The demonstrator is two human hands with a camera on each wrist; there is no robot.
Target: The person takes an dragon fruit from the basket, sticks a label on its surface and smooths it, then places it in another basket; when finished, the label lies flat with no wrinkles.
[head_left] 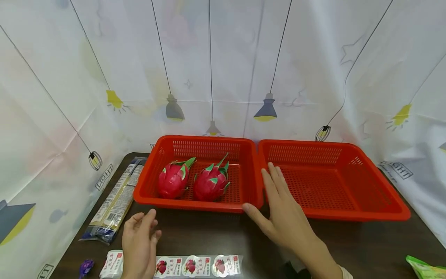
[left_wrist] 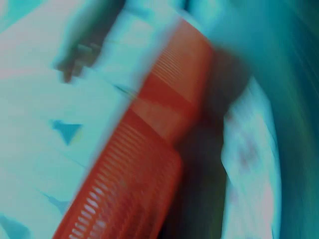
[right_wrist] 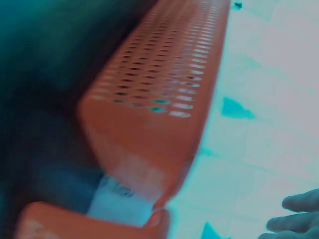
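My left hand, fingers loosely bent with nothing visible in them, hovers over a roll of stickers. A strip of dragon-fruit labels runs right from the roll. Two pink dragon fruits lie in the left red basket. My right hand has straight fingers and overlaps the near-left corner of the right red basket, its thumb by the left basket's corner. Blurred basket walls fill much of the left wrist view. Several right fingertips show in the right wrist view.
A long printed plastic package lies along the table's left side. A small purple-wrapped item sits at the front left, a green packet at the front right. A patterned cloth hangs behind the dark table.
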